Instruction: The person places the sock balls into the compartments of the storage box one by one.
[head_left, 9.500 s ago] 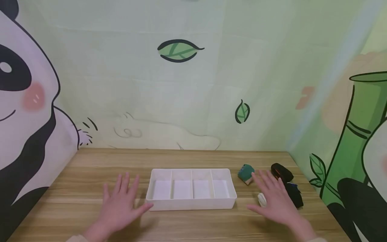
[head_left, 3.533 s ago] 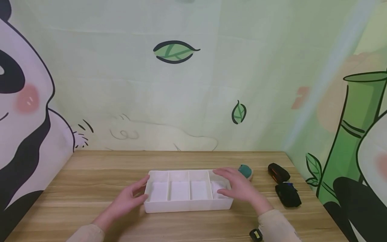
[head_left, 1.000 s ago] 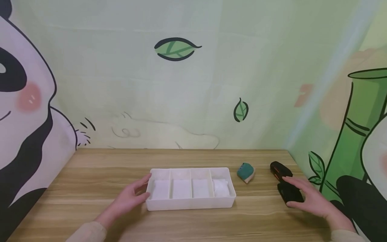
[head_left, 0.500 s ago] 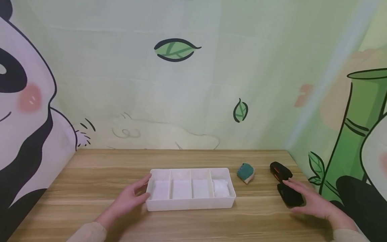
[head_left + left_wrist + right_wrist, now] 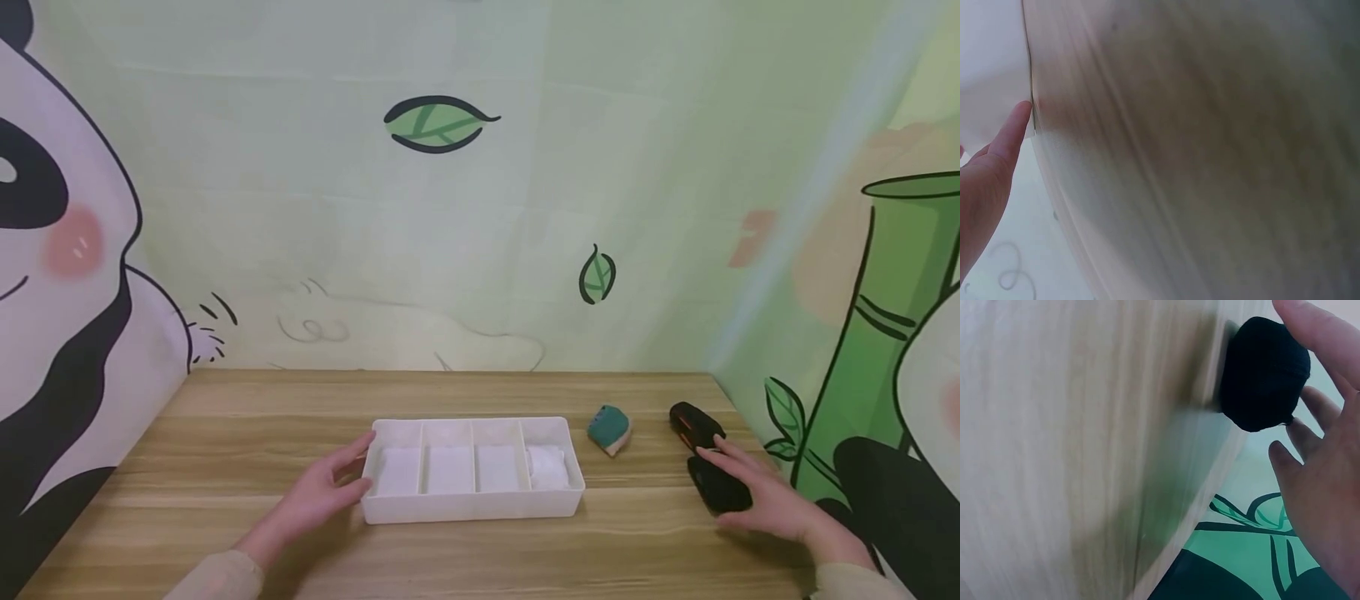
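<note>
In the head view my left hand (image 5: 322, 492) touches the left end of a white tray (image 5: 472, 507) with several compartments, thumb near the front corner and fingers farther back. The left wrist view shows a finger of that hand (image 5: 997, 162) against the tray's wall (image 5: 997, 94). A white rolled cloth bundle (image 5: 549, 467) lies in the rightmost compartment. At the right, my right hand (image 5: 780, 500) is spread about a black rolled cloth bundle (image 5: 717, 485) on the table. In the right wrist view the thumb and fingers (image 5: 1319, 406) reach toward this bundle (image 5: 1266, 375), without a clear grip.
A teal and pink bundle (image 5: 609, 429) lies just right of the tray. Behind the black bundle is another dark one with orange trim (image 5: 696, 425). The wooden table (image 5: 262, 400) meets a printed backdrop (image 5: 480, 250) with pandas and bamboo.
Over the span, the white bundle came into the rightmost compartment and my right hand moved from the tray to the black bundle. Lately it shifts slightly leftward; my left hand stays at the tray.
</note>
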### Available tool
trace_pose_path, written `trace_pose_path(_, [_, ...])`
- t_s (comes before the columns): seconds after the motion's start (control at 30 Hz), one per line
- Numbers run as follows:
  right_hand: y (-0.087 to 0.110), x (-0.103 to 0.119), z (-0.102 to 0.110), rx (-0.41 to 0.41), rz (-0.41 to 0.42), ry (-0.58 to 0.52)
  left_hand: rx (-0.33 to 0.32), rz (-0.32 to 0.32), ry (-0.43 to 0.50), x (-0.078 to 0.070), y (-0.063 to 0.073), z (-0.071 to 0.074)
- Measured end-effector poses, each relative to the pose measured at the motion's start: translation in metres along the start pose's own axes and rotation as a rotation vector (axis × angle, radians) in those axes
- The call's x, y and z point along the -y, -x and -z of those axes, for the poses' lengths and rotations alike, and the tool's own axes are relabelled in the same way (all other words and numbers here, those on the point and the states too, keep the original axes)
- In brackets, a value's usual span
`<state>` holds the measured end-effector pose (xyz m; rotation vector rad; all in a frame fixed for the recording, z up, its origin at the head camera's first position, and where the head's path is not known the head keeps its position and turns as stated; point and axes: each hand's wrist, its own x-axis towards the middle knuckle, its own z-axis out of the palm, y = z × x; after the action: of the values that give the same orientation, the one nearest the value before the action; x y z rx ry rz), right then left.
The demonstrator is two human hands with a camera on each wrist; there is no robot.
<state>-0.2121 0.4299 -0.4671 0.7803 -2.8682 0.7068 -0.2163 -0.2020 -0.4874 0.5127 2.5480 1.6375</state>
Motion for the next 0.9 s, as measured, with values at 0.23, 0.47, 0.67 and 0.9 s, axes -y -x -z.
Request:
trace_pose_path(0.23, [0.0005, -0.0015, -0.0052, 0.003, -0.017, -0.003, 0.004, 0.002, 0.003, -0.0009, 0.0001, -0.0005])
trace_pose_path(0.47, [0.0005, -0.0065, -0.0068, -0.012, 0.011, -0.008, 0.007, -0.003, 0.000, 0.0002, -0.0002, -0.0001])
trace_pose_path(0.67, [0.0004, -0.0098, -0.0065, 0.005, 0.003, -0.006, 0.004, -0.005, -0.018, -0.0012, -0.0004, 0.0003])
trace_pose_path(0.9, [-0.0002, -0.0091, -0.0073, 0.001, -0.028, 0.053, 0.002, 0.010, -0.006, -0.0031, 0.0001, 0.0001])
